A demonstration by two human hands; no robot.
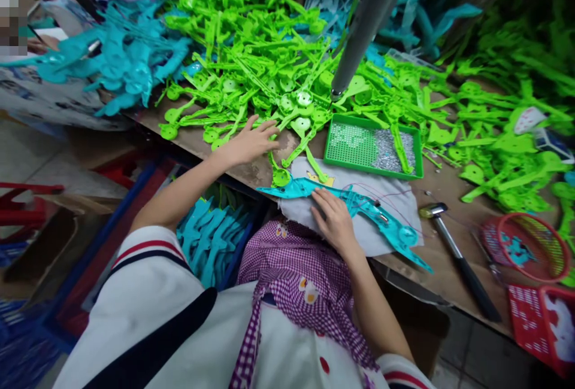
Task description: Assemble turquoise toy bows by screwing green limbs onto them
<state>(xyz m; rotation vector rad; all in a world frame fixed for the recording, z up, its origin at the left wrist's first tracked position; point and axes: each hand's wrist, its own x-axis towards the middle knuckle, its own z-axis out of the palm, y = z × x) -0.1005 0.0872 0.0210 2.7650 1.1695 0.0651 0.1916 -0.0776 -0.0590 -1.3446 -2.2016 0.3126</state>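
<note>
My left hand is open, its fingers spread over the near edge of a heap of bright green plastic parts. Just beyond its fingertips lie several green arm-like pieces with round ends. My right hand lies with fingers outstretched on a long turquoise plastic shell, touching its near edge. That shell rests hollow side up on a white cloth, with thin wires and a small metal cylinder in it. A round-ended green piece sits beside the shell's left tip.
A grey electric screwdriver hangs above a green tray of small screws. To the right are a hammer, a round red basket and a red bin. Below left, a blue crate stands near stacked turquoise shells.
</note>
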